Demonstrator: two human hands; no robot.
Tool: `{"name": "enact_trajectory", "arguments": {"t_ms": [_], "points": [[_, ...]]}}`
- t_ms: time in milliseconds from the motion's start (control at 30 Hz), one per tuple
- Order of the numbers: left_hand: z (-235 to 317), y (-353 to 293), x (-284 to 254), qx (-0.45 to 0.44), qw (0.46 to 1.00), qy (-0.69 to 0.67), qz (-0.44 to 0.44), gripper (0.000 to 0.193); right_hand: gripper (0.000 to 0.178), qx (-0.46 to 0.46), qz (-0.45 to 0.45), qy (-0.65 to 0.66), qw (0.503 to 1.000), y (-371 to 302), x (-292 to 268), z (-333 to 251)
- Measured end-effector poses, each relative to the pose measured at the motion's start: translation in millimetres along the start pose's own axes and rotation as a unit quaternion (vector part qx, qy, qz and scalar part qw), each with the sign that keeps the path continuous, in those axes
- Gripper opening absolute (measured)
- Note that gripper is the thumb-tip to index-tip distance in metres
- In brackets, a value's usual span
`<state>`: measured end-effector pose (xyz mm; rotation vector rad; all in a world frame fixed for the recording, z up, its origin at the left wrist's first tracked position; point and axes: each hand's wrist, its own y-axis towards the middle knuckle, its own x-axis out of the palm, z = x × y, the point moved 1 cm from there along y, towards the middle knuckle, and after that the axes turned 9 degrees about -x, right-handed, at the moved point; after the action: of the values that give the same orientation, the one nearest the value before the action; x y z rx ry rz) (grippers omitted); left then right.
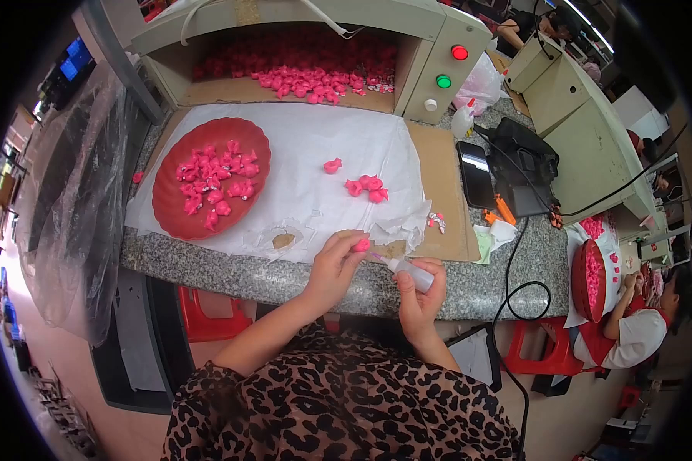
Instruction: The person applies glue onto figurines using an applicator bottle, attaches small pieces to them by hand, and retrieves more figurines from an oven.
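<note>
Between the fingertips of my left hand [332,269] is a small pink figurine [362,245], held over the front edge of the workbench. My right hand [423,296] grips a small translucent squeeze bottle [413,274], its thin nozzle pointing left at the figurine. Whether the tip touches it is too small to tell. Ahead of my hands, a few more pink figurines [368,186] sit grouped on white paper, and a single one [332,165] lies just behind them. A red scalloped plate [169,201] with several pink figurines stands at the left.
Beyond the paper [300,131], a machine opening holds a heap of pink pieces [303,81]. To the right are a phone [476,175], a black bag [524,165], an orange tool [504,209], a white bottle [462,121] and a looping black cable [529,284]. A co-worker [634,334] sits far right.
</note>
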<state>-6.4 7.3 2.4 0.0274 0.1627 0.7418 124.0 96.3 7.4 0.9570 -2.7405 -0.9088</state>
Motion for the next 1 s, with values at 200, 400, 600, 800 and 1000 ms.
{"name": "enact_trajectory", "arguments": {"t_ms": [200, 400, 600, 800, 1000], "points": [[2, 0, 1, 0.013, 1.0, 0.002, 0.002, 0.023, 0.021, -0.026, -0.012, -0.036, 0.999, 4, 0, -3], [2, 0, 1, 0.015, 1.0, 0.02, 0.011, 0.023, 0.02, -0.076, -0.019, -0.095, 0.992, 9, 1, -8], [-1, 0, 0, 0.007, 1.0, 0.01, 0.01, 0.024, 0.02, -0.093, -0.025, -0.106, 0.99, 10, 1, -10], [-1, 0, 0, 0.012, 1.0, 0.011, 0.008, 0.024, 0.02, -0.037, -0.012, -0.065, 0.997, 6, 0, -5], [2, -1, 0, 0.005, 1.0, 0.011, 0.013, 0.024, 0.02, -0.093, -0.05, -0.134, 0.985, 9, 0, -9]]}}
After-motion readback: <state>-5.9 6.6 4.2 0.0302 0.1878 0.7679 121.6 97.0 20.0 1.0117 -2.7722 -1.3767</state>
